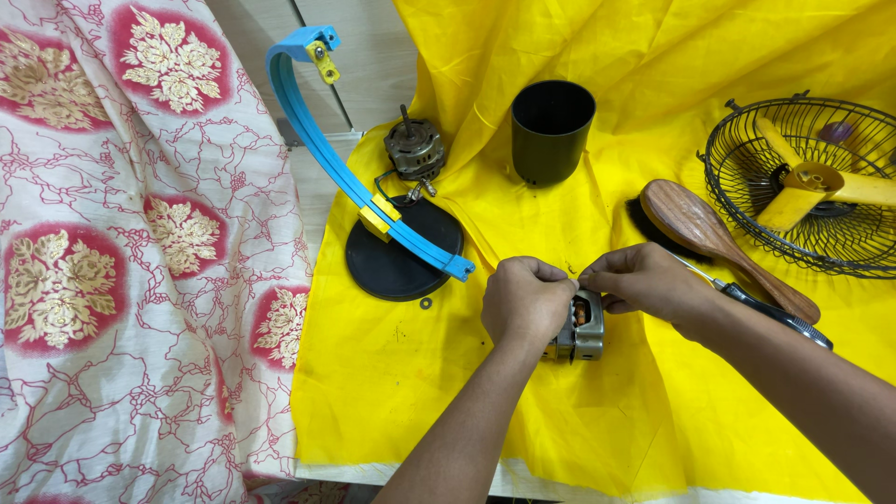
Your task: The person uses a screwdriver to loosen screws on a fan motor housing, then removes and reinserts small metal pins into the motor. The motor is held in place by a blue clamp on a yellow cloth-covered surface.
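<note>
Head view, lower centre of the frame: our left hand (525, 303) curls closed over a small grey motor (581, 334) on the yellow cloth (392, 373). Our right hand (644, 280) pinches something tiny above it, beside a wooden spoon (709, 238) and screwdriver (770, 313).

Yellow cloth (597, 411) over table; floral white-red fabric (140, 280) left; pale panel (373, 56) behind.

Left hand (525, 301) and right hand (642, 280) meet fingertip to fingertip (both curled, pinching), forearms angling in from below.
</note>
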